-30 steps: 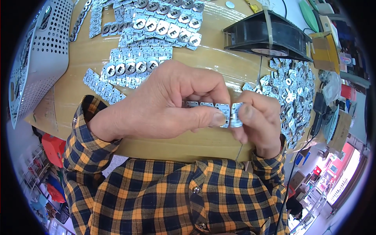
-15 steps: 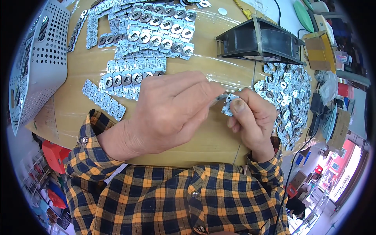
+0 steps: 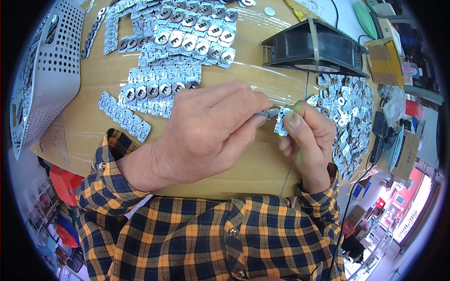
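In the head view, the small board is standing more upright than half a second ago and is now glowing, throwing green light onto the right hand. That hand is pinching it between thumb and fingers, at about half past two from the centre. The left hand is pinching a narrow strip whose tip is pointing at the board; contact is unclear. Board panels are lying at eleven o'clock, a loose pile at three.
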`<state>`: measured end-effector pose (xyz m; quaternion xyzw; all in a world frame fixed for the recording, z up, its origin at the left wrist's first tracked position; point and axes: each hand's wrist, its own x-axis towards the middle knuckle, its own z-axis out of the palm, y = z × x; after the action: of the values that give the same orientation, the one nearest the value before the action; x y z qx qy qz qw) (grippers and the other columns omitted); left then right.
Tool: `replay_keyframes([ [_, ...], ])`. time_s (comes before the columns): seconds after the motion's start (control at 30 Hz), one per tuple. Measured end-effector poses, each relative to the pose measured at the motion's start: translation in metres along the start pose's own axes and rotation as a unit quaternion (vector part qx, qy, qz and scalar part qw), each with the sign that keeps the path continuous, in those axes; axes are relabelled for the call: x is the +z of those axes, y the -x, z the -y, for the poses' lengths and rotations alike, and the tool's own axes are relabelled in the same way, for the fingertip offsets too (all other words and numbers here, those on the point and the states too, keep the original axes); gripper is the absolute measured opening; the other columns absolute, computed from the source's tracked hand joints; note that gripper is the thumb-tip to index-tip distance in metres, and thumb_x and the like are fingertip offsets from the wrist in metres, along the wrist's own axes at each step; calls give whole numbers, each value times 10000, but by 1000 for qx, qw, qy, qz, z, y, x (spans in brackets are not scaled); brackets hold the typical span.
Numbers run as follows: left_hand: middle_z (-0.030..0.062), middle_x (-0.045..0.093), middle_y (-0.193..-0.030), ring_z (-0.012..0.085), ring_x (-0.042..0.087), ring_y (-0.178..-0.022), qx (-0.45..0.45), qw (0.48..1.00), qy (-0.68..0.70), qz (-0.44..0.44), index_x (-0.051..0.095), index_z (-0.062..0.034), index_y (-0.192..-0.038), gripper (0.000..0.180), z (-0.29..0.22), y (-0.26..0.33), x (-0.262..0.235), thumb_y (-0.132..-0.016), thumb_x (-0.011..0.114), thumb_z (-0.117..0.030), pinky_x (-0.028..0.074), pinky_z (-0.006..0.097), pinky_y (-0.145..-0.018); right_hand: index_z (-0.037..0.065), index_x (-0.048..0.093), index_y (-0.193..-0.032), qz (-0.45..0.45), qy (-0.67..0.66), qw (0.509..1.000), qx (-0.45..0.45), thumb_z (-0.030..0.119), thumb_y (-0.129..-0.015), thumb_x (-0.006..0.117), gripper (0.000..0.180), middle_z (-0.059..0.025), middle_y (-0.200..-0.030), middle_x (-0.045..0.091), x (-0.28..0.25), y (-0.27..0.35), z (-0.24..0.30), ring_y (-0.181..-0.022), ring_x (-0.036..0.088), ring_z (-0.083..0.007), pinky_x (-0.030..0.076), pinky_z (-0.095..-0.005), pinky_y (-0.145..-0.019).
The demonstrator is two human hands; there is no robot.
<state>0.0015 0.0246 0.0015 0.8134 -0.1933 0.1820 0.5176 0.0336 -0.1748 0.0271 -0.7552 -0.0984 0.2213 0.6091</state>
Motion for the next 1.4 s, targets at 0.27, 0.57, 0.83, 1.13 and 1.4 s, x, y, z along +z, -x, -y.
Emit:
replay_keyframes([
  [0.27, 114, 626, -730, 224, 585, -548, 46, 999, -17, 20, 654, 21, -942, 230, 8, -1, 3, -723, 673, 89, 425, 298, -472, 21, 610, -799, 4, 10, 1000, 25, 150, -985, 531, 240, 24, -580, 527, -5, -6, 0, -485, 449, -17, 325, -194, -447],
  [0.57, 56, 645, -791, 95, 591, -602, -131, 984, 106, 65, 681, 1, -1015, 195, 3, -2, -2, -830, 625, 23, 429, 223, -548, -27, 596, -797, 10, 302, 936, -182, 60, -899, 592, 134, -93, -593, 496, -26, -8, -5, -499, 484, -197, 382, -310, -486],
  [0.83, 36, 670, -792, 73, 599, -650, -210, 952, 207, 82, 687, -10, -957, 134, -2, 1, -2, -826, 658, -8, 438, 203, -561, -7, 631, -780, 88, 182, 961, -187, 92, -896, 622, 152, -84, -634, 563, -23, -6, 3, -528, 549, -222, 400, -313, -502],
  [1.13, 43, 674, -772, 80, 631, -679, -165, 954, 204, 146, 693, -19, -891, 84, 2, 1, -6, -809, 675, -21, 471, 216, -589, 9, 632, -792, 158, 171, 956, -176, 107, -897, 638, 144, -81, -623, 559, -23, -8, 1, -512, 551, -222, 392, -310, -481],
  [1.4, 82, 675, -836, 103, 658, -689, -339, 816, 455, 105, 581, 38, -1044, 193, -8, -4, -4, -891, 662, -46, 457, 178, -467, 11, 597, -822, 133, 14, 991, 28, 203, -1010, 498, 287, 25, -575, 531, -16, -3, 1, -433, 429, -43, 313, -203, -420],
])
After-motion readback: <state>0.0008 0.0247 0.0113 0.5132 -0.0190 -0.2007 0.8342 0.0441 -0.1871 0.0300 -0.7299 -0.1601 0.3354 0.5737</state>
